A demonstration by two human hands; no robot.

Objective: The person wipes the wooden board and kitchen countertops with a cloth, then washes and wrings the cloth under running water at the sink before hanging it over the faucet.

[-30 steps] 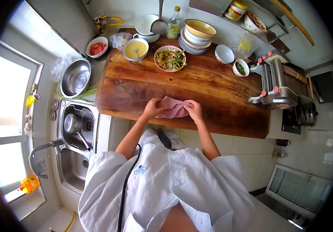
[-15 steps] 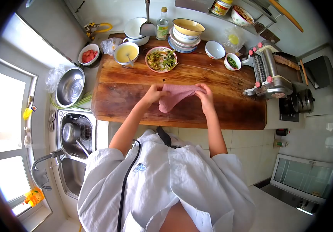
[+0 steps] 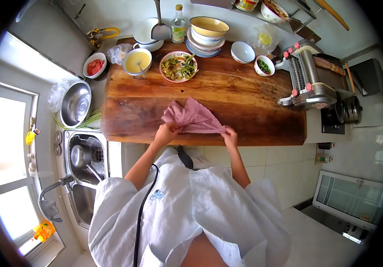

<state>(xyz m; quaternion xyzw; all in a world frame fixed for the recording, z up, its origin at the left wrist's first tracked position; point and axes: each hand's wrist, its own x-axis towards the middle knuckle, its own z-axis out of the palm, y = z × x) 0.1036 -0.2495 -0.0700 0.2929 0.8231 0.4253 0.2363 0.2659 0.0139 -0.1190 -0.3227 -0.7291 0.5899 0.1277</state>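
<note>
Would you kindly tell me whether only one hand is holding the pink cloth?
No, the left hand and the right hand each hold part of the pink cloth.

The wooden table [image 3: 240, 100] mid-frame carries a plate [image 3: 178, 81] and stacked dishes [image 3: 205, 48] at upper centre, two bowls [image 3: 242, 52] towards upper right.

Cloth [image 3: 196, 118] is dusty pink, surface [image 3: 262, 118] brown with darker grain streaks, plate [image 3: 177, 80] white with a pinkish-red rim, food [image 3: 188, 70] on it green to yellow-brown, wide bowl [image 3: 209, 25] yellow inside with dark rim, roller machine [image 3: 318, 95] silver-grey with pink knobs [image 3: 309, 86], shirt [image 3: 169, 218] white with small blue motif [image 3: 157, 194], cord [image 3: 139, 218] black.
</note>
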